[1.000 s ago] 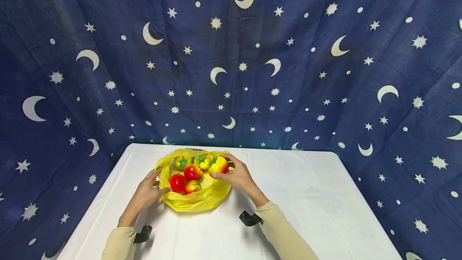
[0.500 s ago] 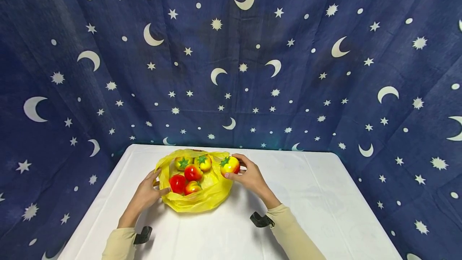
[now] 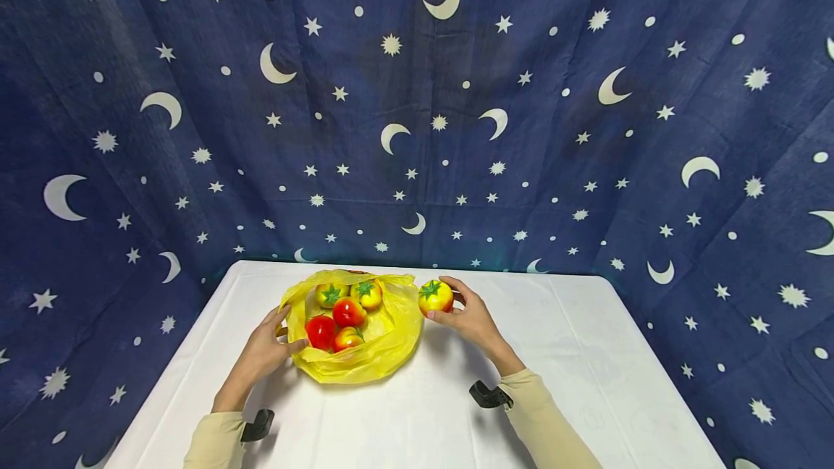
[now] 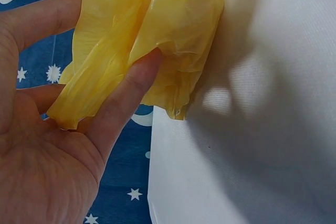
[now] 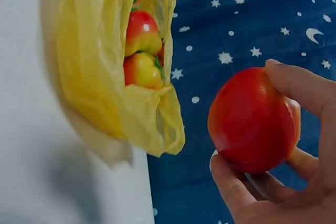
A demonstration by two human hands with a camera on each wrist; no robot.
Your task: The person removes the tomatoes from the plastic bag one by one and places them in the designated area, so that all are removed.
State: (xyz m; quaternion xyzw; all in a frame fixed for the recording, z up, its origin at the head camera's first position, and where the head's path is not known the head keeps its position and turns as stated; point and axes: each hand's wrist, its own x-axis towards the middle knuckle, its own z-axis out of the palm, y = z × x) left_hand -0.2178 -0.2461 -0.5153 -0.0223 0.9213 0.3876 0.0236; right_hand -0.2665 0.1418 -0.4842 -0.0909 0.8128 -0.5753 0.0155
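A yellow plastic bag (image 3: 355, 369) lies open-mouthed on the table, left of the middle. Inside it sit several red and yellow toy tomatoes (image 3: 321, 331), some showing green leafy tops. My left hand (image 3: 263, 347) holds the bag's left rim; in the left wrist view the thumb presses the thin plastic (image 4: 173, 30) against the fingers behind it. Just past the bag's right rim, my right hand (image 3: 474, 320) grips another toy tomato (image 3: 434, 298), yellow on top with a green crown. Its red underside (image 5: 252, 124) faces the right wrist camera, between thumb and fingertips.
A white cloth covers the table (image 3: 573, 382), which reaches back to a dark blue curtain (image 3: 417, 165) printed with moons and stars. The curtain also hangs along both sides. A black strap mount (image 3: 489, 395) sits at each wrist.
My right hand has carried the toy tomato rightward, out of the bag's mouth and past its right rim. The left hand stays at the left rim, and the other tomatoes have not moved.
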